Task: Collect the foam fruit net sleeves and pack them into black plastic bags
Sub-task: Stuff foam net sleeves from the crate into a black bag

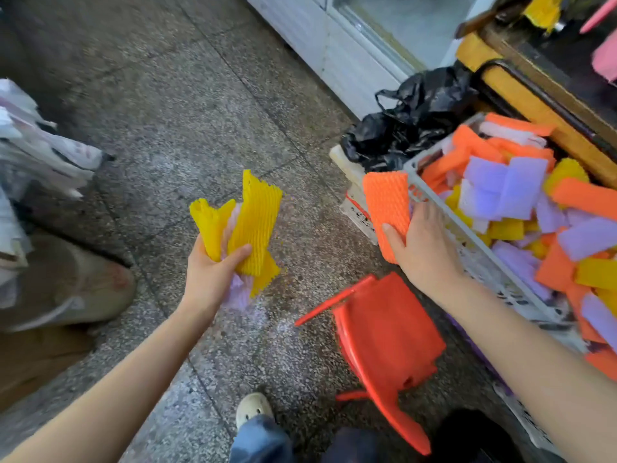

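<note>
Just right of my right hand (425,243) sits the grey crate (434,162) of foam sleeves; its fingers pinch an orange sleeve (387,205). My left hand (210,272) grips yellow sleeves (253,222).

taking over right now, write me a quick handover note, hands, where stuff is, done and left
Left hand: grips a bunch of yellow sleeves with a pale purple one tucked in.
Right hand: fingers pinch one orange sleeve at the near corner of the grey crate.
The crate is heaped with orange, purple and yellow sleeves.
Black bag: crumpled on the floor beyond the crate; its contents cannot be seen.
Done: a handful gathered. Left: bag what is held, then empty the crate.
A red stool lies tipped by the feet.
</note>
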Demonstrator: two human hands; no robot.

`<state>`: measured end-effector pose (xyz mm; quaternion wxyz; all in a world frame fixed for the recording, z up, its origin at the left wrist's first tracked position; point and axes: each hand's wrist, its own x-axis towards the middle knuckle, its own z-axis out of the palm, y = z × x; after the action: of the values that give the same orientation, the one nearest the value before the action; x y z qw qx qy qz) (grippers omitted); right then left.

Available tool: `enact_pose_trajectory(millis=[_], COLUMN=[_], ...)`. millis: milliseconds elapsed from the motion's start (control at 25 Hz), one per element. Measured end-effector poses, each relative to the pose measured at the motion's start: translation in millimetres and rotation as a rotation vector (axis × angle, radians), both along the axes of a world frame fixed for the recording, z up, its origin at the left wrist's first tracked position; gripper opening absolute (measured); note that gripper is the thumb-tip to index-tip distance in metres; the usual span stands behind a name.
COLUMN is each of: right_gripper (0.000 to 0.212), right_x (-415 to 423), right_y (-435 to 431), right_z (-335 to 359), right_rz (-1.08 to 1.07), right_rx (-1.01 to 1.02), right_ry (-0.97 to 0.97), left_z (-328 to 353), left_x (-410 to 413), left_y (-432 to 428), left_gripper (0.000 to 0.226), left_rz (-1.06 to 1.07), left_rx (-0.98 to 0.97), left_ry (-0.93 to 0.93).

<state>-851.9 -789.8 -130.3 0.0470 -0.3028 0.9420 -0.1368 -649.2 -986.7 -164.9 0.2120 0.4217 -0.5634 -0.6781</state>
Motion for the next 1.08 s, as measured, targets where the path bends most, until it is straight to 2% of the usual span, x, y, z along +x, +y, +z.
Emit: enact_pose_trajectory(millis=[200,360,440,680,840,960,1080], right_gripper=[0.044,0.043,0.042,0.035,0.036,0.032,0.042], right_x=[-12,-59,-90,-168,-193,-201,-220], right_y=[-48,-80,-98,-140,-168,-189,-195], right_z=[-2,-1,0,-3,-6,-5,1], right_rz=[0.001,-0.06,-0.096,-0.214,-0.351,-0.393,-0.41], right_rx=[0.018,0.009,-0.011,-0.051,-0.195,-0.452,-0.602], right_ry=[-0.035,-0.026,-0.056,-0.208,-0.39,-0.605,-0.802], left_z=[11,13,14,30,23,18,16], left_x=[-16,-57,-91,-243,-322,-365,-396], left_y=[-59,-107,-130,-147,-130,-117,-116], left_gripper=[0.05,0.056,0.054,0.058,0.051,0.048,0.059], left_rz=[-0.003,-0.076,-0.111,-0.282,-0.433,-0.514,-0.693], left_rx=[-0.018,-0.133,-0.207,-0.245,-0.272,-0.252,-0.146], left_ry=[0.01,-0.11,-0.19,-0.315,-0.373,-0.292,-0.128])
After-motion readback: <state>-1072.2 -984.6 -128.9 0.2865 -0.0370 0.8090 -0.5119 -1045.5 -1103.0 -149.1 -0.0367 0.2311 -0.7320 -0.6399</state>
